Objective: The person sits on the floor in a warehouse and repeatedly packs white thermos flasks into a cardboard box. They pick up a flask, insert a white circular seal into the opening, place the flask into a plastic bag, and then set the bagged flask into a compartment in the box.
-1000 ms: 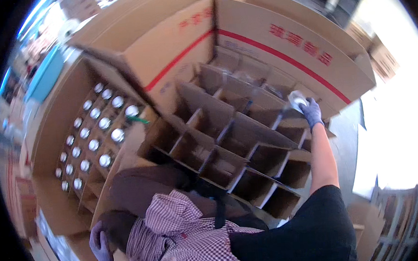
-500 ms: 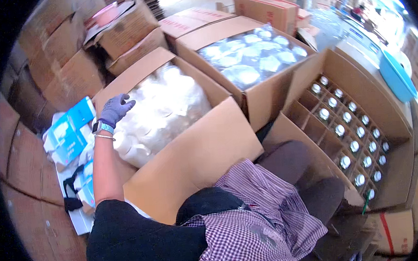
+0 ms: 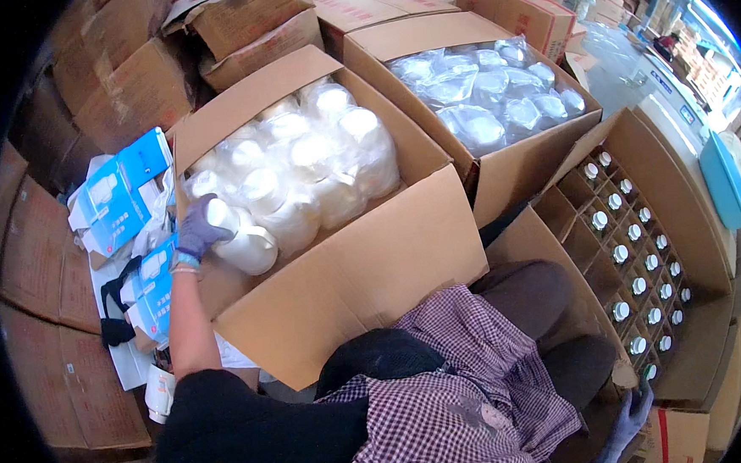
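Note:
My left hand (image 3: 198, 231), in a grey-purple glove, is closed around the upper part of a white jug with a side handle (image 3: 251, 249). That jug leans at the near left corner of an open carton (image 3: 353, 292) packed with more white jugs in clear plastic wrap (image 3: 325, 162). At the lower right, my right hand (image 3: 627, 426), gloved too, has its fingers stretched apart by the near corner of a divided carton (image 3: 690, 331). Its fingertips are close to the nearest white-capped bottle (image 3: 649, 372); whether they touch is hard to tell.
Behind stands another open carton with plastic-wrapped white items (image 3: 489, 88). Blue-and-white printed boxes (image 3: 118, 200) lie at the left, beside stacked brown cartons (image 3: 46, 260). A white mug-like item (image 3: 159, 392) sits below them. A light-blue basin (image 3: 724, 180) is at the right.
My left hand has come down from above the carton and taken hold of a white jug. My right hand has come into view at the lower right. The view has shifted slightly.

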{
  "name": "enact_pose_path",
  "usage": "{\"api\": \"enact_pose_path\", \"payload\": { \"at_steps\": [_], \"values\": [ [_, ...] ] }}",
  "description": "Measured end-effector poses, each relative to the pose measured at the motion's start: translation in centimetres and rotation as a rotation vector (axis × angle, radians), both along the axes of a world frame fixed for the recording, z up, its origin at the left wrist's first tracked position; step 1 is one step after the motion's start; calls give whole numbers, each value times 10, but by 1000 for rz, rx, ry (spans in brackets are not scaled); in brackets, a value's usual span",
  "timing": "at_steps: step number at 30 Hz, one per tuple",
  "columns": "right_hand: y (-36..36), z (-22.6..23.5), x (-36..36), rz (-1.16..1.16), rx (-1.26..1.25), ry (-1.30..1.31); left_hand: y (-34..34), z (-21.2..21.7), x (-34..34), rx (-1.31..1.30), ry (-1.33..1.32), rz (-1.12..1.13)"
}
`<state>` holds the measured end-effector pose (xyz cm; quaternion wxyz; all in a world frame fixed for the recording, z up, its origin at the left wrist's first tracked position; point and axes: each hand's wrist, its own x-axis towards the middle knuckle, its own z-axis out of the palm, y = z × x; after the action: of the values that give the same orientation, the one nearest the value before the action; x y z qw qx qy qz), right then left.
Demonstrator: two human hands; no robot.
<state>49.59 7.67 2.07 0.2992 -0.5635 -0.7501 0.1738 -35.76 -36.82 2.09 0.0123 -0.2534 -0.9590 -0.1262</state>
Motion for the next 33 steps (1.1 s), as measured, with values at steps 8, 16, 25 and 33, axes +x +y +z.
{"api": "enact_pose_path", "payload": {
  "at_steps": [8,16,25,33],
  "values": [
    [-51,115,-171,259,-48,442,135,253,197,569,285,-628],
    [-127,136,-229,422,78,248,297,188,406,263,-248,-1663],
    [-150,8,-87,-230,-566,892,322,19,397,305,-1122,-1177],
    [-53,102,-135,768,323,344,393,25,366,534,-336,-1183]
  ]
}}
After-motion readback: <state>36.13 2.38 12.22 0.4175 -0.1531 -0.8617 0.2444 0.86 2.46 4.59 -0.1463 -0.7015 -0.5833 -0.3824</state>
